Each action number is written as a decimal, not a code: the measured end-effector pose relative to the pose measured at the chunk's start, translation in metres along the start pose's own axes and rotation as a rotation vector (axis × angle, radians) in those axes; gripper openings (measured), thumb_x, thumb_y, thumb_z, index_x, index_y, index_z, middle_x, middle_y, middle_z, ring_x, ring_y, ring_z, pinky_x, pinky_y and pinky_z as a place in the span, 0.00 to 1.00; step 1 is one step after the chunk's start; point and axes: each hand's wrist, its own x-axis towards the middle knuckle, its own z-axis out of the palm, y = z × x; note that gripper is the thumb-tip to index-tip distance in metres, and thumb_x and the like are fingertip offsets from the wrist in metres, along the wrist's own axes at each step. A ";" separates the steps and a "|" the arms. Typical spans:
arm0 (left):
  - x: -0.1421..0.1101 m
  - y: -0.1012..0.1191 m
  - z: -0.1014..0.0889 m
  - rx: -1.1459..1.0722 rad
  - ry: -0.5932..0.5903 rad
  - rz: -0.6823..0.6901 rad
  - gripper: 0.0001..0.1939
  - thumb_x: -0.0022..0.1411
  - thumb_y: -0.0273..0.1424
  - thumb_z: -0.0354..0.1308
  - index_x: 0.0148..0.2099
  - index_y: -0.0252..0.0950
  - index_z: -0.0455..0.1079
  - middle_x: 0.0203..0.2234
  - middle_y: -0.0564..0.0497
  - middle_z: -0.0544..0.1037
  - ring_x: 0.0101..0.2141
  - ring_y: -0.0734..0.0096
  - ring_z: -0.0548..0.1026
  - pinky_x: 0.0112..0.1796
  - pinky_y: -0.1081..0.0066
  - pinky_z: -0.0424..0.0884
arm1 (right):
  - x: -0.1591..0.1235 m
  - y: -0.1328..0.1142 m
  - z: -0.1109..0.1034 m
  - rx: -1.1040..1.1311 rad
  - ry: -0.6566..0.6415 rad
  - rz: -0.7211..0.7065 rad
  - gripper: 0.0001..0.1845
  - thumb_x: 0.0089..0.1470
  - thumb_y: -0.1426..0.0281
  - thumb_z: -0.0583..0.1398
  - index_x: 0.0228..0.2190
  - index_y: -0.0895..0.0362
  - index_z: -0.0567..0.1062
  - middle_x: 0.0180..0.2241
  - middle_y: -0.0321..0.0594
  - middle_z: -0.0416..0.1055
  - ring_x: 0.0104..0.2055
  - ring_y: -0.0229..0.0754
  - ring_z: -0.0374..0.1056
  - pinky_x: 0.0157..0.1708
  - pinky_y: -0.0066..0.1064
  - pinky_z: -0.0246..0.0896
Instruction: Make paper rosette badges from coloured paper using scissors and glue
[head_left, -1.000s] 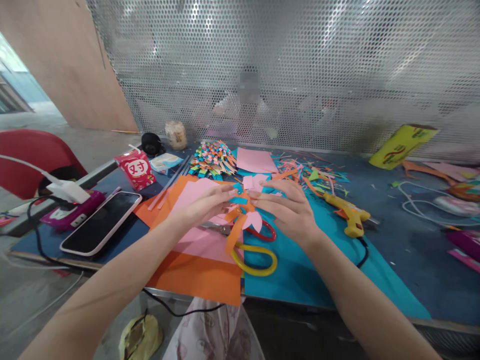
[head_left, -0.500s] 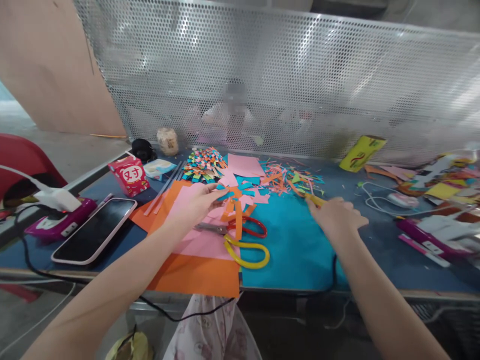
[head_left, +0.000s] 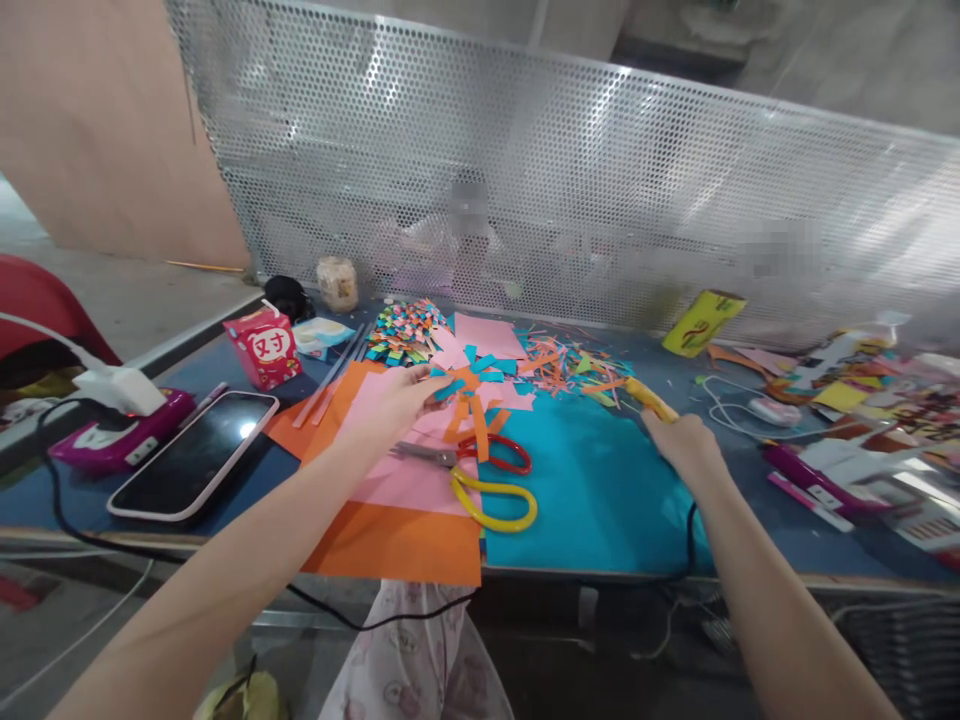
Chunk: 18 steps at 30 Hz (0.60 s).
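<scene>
My left hand (head_left: 390, 400) pinches a small paper craft (head_left: 471, 385) of orange, blue and pink strips, held just above a pink sheet (head_left: 390, 470). My right hand (head_left: 681, 442) is wrapped round the handle of a yellow glue gun (head_left: 649, 398), whose nozzle points away to the upper left over a blue sheet (head_left: 592, 490). Red and yellow handled scissors (head_left: 480, 478) lie between my arms on the pink and orange sheets.
A phone (head_left: 191, 452), a purple charger (head_left: 112, 440), a red carton (head_left: 262, 345) and a woven paper mat (head_left: 405, 330) lie at the left and back. Paper scraps (head_left: 577, 360) litter the middle. A perforated metal screen (head_left: 570, 190) backs the table; more craft clutter (head_left: 862, 420) sits right.
My right hand left the paper craft, went right and closed on the glue gun. My left hand kept the craft and lifted it a little. The view tilted up and right.
</scene>
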 end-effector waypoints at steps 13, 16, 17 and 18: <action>-0.009 0.000 0.004 0.325 -0.171 0.042 0.10 0.47 0.34 0.66 0.29 0.36 0.69 0.26 0.53 0.75 0.29 0.73 0.74 0.33 0.73 0.71 | -0.007 -0.033 -0.013 0.120 0.111 -0.089 0.25 0.48 0.55 0.57 0.42 0.58 0.64 0.37 0.56 0.72 0.40 0.59 0.70 0.34 0.42 0.61; -0.012 0.003 0.006 0.347 -0.178 0.020 0.06 0.50 0.33 0.63 0.31 0.37 0.71 0.28 0.52 0.77 0.29 0.73 0.74 0.31 0.73 0.70 | -0.010 -0.045 -0.017 0.371 0.170 -0.155 0.18 0.44 0.58 0.58 0.36 0.54 0.63 0.31 0.46 0.69 0.34 0.51 0.67 0.29 0.37 0.58; -0.013 0.004 0.006 0.368 -0.186 0.010 0.06 0.51 0.33 0.62 0.32 0.38 0.71 0.28 0.52 0.77 0.29 0.72 0.74 0.31 0.73 0.70 | -0.013 -0.050 -0.019 0.487 0.134 -0.180 0.17 0.43 0.58 0.58 0.33 0.53 0.62 0.28 0.42 0.67 0.30 0.48 0.65 0.26 0.35 0.56; -0.013 0.004 0.006 0.410 -0.191 0.007 0.05 0.51 0.33 0.61 0.32 0.38 0.71 0.27 0.53 0.77 0.28 0.72 0.75 0.30 0.73 0.70 | -0.017 -0.055 -0.020 0.595 0.056 -0.205 0.17 0.41 0.58 0.59 0.31 0.52 0.61 0.25 0.39 0.65 0.26 0.44 0.63 0.23 0.32 0.53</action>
